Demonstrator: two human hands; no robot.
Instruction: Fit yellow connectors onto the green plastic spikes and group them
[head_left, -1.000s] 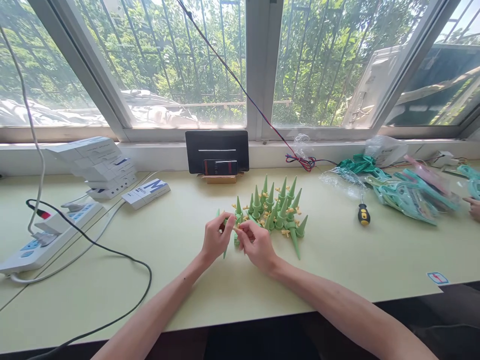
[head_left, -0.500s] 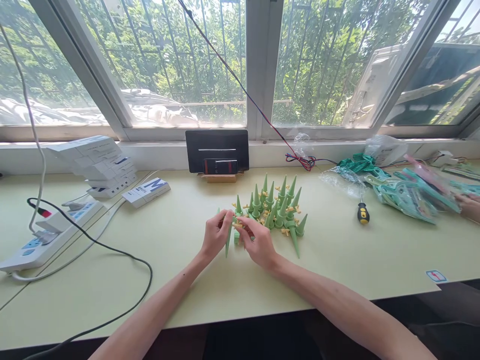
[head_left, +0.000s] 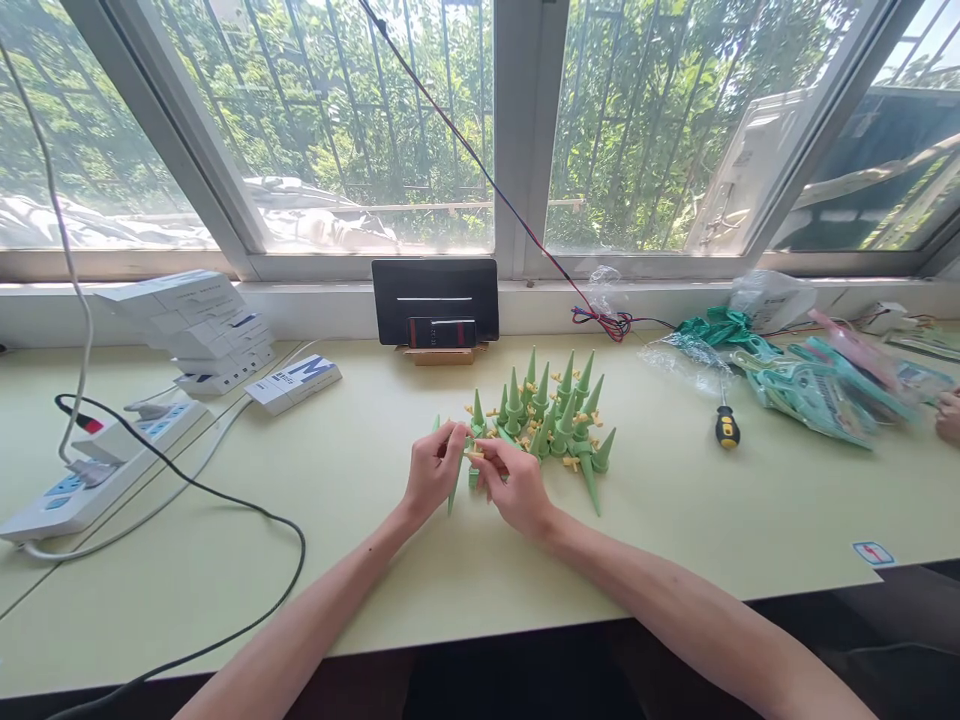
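Observation:
My left hand (head_left: 433,470) is closed on a long green plastic spike (head_left: 453,490), whose thin tip points down toward the table. Facing it, my right hand (head_left: 519,490) pinches a small yellow plastic piece (head_left: 475,454) against the upper part of the spike; the fingers hide where the two meet. Just beyond both hands stands a cluster of green cone-shaped spikes (head_left: 563,428) with small yellow pegs among them. One green spike (head_left: 589,485) in the cluster lies with its tip toward me. A small green block (head_left: 473,477) sits under my fingers, partly covered.
Behind the hands, a phone (head_left: 441,332) leans on a dark tablet (head_left: 435,285). A screwdriver (head_left: 726,428) and plastic bags (head_left: 810,400) lie right, near another person's hand (head_left: 948,415). White boxes (head_left: 217,330), a power strip (head_left: 105,470) and a black cable (head_left: 247,512) occupy the left.
My hands stay nearly in place, with the held spike's tip shifting slightly left. At the far right, the other person's hand moves a little away from the bags.

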